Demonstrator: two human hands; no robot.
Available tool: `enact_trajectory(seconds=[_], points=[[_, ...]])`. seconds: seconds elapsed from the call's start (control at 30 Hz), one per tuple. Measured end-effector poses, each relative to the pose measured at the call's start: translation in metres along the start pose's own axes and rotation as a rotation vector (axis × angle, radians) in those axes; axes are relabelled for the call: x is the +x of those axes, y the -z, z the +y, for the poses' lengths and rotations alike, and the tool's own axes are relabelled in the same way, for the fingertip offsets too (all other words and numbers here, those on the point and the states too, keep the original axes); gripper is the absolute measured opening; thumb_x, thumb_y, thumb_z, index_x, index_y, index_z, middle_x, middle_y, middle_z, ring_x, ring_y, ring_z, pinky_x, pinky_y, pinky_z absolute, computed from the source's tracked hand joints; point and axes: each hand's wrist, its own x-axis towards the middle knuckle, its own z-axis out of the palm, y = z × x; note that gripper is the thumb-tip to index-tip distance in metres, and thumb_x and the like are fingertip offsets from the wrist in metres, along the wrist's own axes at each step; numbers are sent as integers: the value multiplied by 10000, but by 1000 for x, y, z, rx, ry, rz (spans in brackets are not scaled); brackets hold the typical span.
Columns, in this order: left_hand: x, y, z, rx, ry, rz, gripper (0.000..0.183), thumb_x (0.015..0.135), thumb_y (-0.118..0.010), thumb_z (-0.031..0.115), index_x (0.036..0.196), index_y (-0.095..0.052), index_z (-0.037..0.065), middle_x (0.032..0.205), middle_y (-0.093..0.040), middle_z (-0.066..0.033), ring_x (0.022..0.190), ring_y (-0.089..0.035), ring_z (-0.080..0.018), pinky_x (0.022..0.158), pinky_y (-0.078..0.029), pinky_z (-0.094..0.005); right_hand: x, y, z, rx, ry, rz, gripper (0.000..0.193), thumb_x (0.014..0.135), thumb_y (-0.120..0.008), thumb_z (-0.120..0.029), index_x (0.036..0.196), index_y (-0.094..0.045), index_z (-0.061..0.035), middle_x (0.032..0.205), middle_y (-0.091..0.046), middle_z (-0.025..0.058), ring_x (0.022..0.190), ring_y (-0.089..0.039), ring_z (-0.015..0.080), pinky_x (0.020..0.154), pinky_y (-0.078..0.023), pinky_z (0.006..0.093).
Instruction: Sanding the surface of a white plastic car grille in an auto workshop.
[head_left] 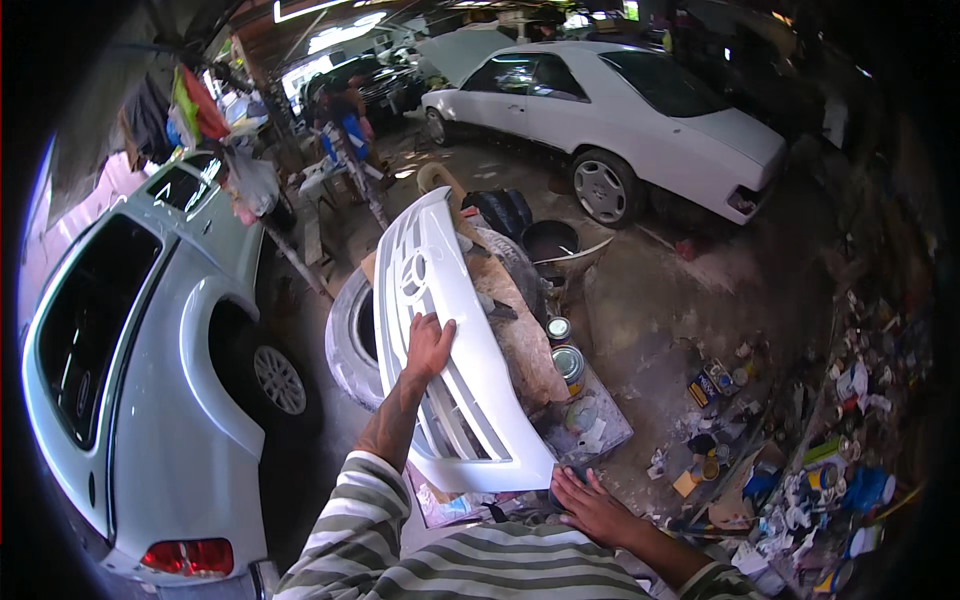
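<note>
A white car front panel with a slatted grille [490,365] and a round emblem lies tilted in front of me, its near end close to my body. My left hand [431,345] rests on the grille's middle, thumb apart from the fingers. At the near right corner of the panel, my right hand [597,506] lies with its fingers stretched along the edge. Something dark shows by those fingertips, too little visible to name. Under the panel are a greyish tyre [352,340] and a brown sheet [520,350]. Two paint tins [567,363] stand just right of it.
A white vehicle [180,330] stands close on my left. Farther back, a white coupe [640,130] is parked with its hood up. Cans, paper and other litter [790,500] cover the ground at right. A black tub [550,240] sits beyond the panel; a person [350,130] is at the far left.
</note>
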Motion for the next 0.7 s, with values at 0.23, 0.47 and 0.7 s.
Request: enact_trajectory(seconds=[0.23,0.47,0.7], points=[[2,-2,7,-10,-29,-17,515,1023,-427,364,1096,-709,-60,1173,-677,-256,1286,-516,-376,1185,-208,-527,40,12,-5,57,-4,137,664,1030,-466,-302,1578,-214,-25,1673,-148,172,1548,-159,331,1202,-97,617],[2,-1,7,-12,-17,-9,517,1016,-437,363,1085,-705,-74,1160,-679,-265,1267,-526,-390,1178,-215,-533,36,14,-4,17,40,89,651,1027,-460,-302,1561,-246,3,1664,-171,191,1544,-170,346,1205,-105,608],[2,1,2,-7,0,-2,529,1015,-433,369,1061,-712,-78,1168,-679,-262,1271,-523,-394,1184,-209,-527,-1,1,1,69,6,17,667,1025,-481,-310,1571,-238,-17,1664,-180,181,1552,-155,317,1200,-114,615]])
